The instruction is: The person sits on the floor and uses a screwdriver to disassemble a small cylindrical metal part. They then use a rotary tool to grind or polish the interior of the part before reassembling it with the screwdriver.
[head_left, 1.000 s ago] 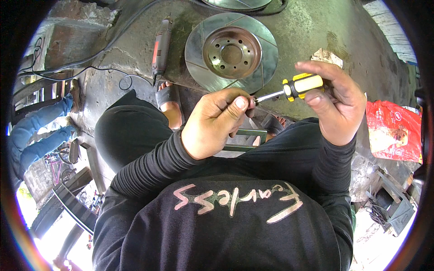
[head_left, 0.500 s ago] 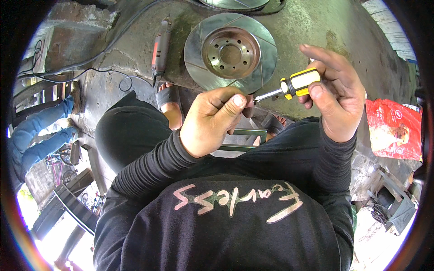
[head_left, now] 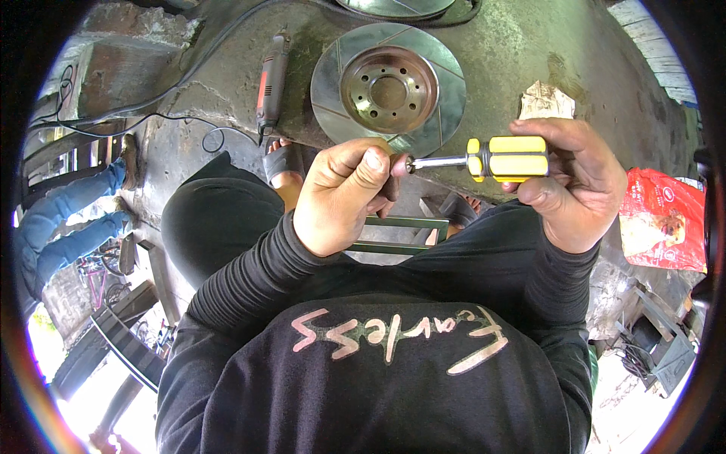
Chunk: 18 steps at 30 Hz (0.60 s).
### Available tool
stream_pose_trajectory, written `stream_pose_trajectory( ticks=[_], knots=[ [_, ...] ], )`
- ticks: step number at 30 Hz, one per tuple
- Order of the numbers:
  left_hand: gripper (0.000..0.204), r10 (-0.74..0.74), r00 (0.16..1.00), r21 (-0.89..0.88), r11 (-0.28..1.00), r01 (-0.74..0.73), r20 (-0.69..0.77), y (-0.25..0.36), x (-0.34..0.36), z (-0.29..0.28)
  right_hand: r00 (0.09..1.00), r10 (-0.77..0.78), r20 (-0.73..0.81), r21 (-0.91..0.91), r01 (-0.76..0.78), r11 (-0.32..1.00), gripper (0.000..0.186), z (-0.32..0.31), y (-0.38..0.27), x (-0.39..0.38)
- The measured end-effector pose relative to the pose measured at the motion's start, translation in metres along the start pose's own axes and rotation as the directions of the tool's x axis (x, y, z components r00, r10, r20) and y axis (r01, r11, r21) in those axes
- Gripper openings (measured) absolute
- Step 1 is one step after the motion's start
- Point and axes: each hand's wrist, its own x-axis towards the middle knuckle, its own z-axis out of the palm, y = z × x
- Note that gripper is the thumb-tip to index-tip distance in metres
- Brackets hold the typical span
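Observation:
My right hand [head_left: 572,184] grips the yellow and black handle of a short screwdriver [head_left: 505,158], held level with its metal shaft pointing left. My left hand [head_left: 346,193] is curled into a fist at the shaft's tip, the thumb and fingers pinching a small dark part that I cannot make out. Both hands hover over my lap, just in front of a grey brake disc [head_left: 389,88] lying flat on the concrete floor.
A red and black power tool [head_left: 271,79] lies left of the disc, its cable trailing left. Part of a second disc [head_left: 404,7] shows at the top edge. A red printed bag [head_left: 660,228] lies at right. A person in blue jeans [head_left: 64,219] is at far left.
My right hand has levelled the screwdriver, which was tilted up to the right before. My left hand stays closed at its tip. The hands have barely shifted.

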Motion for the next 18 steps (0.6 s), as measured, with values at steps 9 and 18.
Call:
stream_pose_trajectory(
  ticks=[9,18],
  knots=[
    [0.034,0.014,0.999,-0.025,1.000,-0.013,0.035,-0.002,0.000,-0.004,0.999,0.010,0.039,-0.379,0.006,0.925,0.045,-0.002,-0.010,-0.003],
    [0.031,0.019,1.000,-0.003,1.000,-0.019,0.025,0.002,0.001,0.001,0.999,-0.039,-0.003,-0.231,0.037,0.972,0.037,0.001,-0.010,0.000]
  ],
)
